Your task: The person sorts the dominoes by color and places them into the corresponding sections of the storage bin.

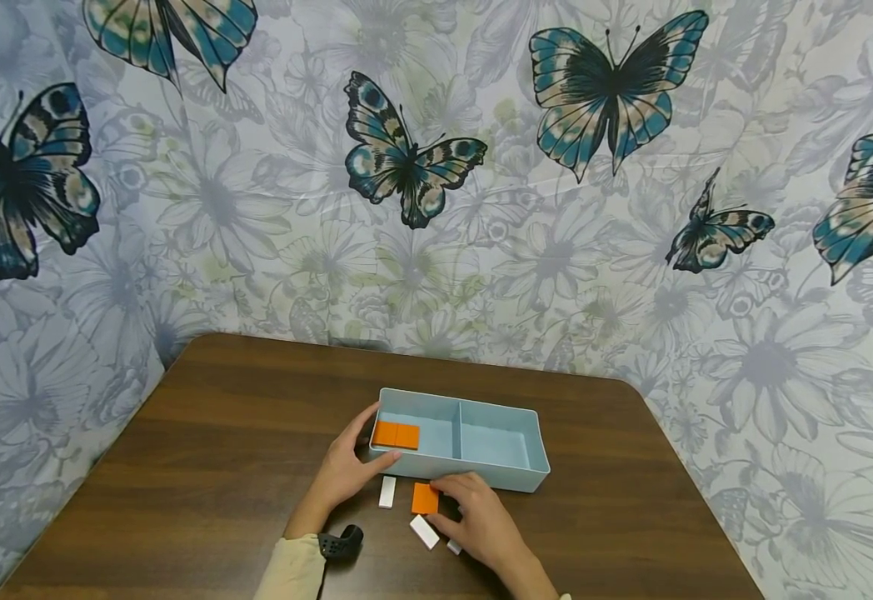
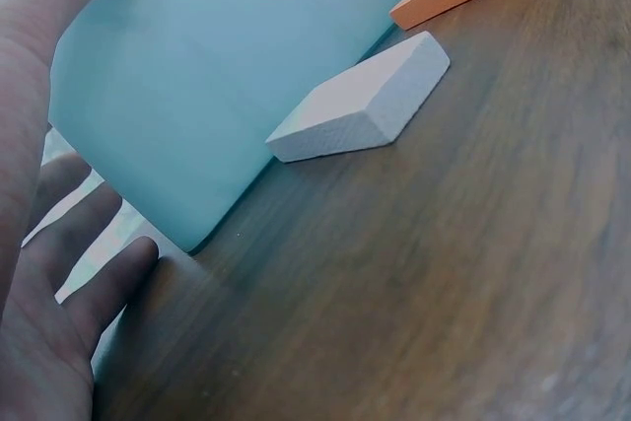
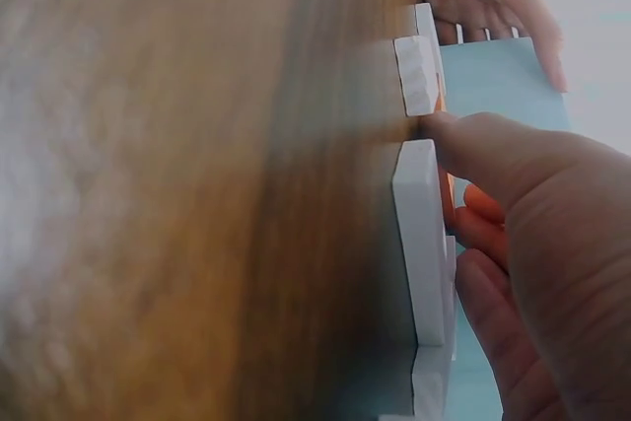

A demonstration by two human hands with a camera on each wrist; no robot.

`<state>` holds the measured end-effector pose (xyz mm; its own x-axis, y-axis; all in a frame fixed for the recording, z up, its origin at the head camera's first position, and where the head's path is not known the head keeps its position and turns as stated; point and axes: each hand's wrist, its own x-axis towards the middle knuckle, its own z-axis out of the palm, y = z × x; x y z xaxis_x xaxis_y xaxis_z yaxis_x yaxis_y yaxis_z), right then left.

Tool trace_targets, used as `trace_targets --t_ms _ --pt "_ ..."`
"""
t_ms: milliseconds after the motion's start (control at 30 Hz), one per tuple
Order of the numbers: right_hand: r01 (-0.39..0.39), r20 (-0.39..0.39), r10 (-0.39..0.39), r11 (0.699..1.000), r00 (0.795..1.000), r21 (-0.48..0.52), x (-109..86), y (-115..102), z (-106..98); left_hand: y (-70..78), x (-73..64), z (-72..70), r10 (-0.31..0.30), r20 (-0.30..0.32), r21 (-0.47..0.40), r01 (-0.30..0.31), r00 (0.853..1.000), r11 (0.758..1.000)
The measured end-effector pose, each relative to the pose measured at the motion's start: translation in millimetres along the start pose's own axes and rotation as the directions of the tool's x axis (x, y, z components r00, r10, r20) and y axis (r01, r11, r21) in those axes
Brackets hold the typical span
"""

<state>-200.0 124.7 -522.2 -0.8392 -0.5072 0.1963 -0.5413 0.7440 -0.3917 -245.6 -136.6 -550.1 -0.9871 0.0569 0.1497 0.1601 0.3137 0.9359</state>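
A light blue two-compartment box (image 1: 500, 477) stands on the table. My left hand (image 1: 348, 460) holds its left end, thumb at the front rim and fingers along the end wall. Two orange blocks (image 1: 396, 435) lie side by side in the left compartment. In front of the box, my right hand (image 1: 477, 515) pinches another orange block (image 1: 425, 498) between thumb and fingers. A white block (image 1: 386, 492) lies between the hands, close to the box's front wall. A second white block (image 1: 425, 532) lies just in front of the pinched one.
Another white block (image 1: 454, 547) shows partly beside the right hand. The right wrist view has several white blocks (image 3: 419, 244) along the tabletop near that hand. Brown wood makes up the table (image 1: 204, 467); a butterfly-patterned cloth (image 1: 271, 250) hangs behind its far edge.
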Motion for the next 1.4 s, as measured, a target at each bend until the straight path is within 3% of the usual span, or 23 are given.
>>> trace_targets --t_ms 533,800,1067,1400 --pt "-0.002 -0.021 0.002 0.999 1.000 0.037 -2.7 0 0 -1.3 0.5 0.5 -0.036 0.014 0.012 0.036 0.999 0.999" --pt "0.082 -0.066 -0.081 0.996 0.995 0.019 -1.6 -1 -4 -2.0 2.1 -0.3 -0.032 0.009 0.021 0.032 0.999 0.999" --pt "0.200 -0.145 -0.196 0.980 0.970 0.015 2.6 -3 -14 -2.1 3.9 -0.6 -0.017 0.009 0.008 0.017 1.000 1.000" --pt "0.227 -0.148 -0.221 0.973 0.964 0.029 10.1 -7 -25 -2.1 4.6 -2.6 -0.021 0.009 0.012 0.021 1.000 1.000"
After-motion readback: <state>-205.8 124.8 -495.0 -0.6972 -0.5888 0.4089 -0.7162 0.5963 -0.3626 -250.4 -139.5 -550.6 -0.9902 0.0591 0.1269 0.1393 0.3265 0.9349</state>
